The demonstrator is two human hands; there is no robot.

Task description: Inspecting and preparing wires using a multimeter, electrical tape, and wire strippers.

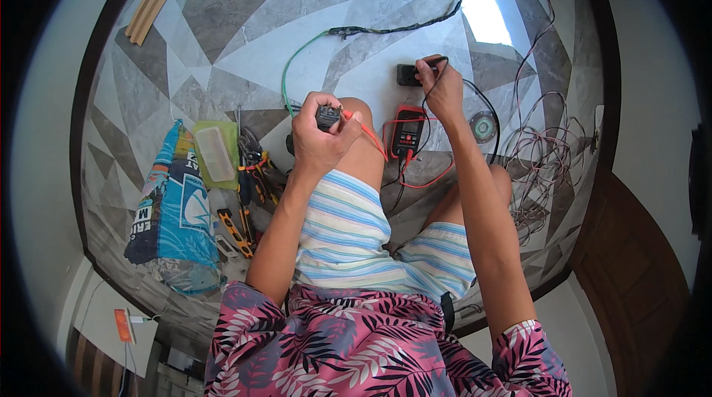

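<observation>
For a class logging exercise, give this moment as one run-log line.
left hand: holds black block, red probe at it | right hand: at black box, grip unclear | multimeter: on floor | blue bag: left side

Left of a red-and-black multimeter (407,132), the left hand (317,143) is gripping a black block (327,118) and a red probe (348,114); beyond the multimeter, the right hand (443,91) is touching a black box (406,75) — and right of the multimeter, tangled wires (545,167) are sprawling.
</observation>
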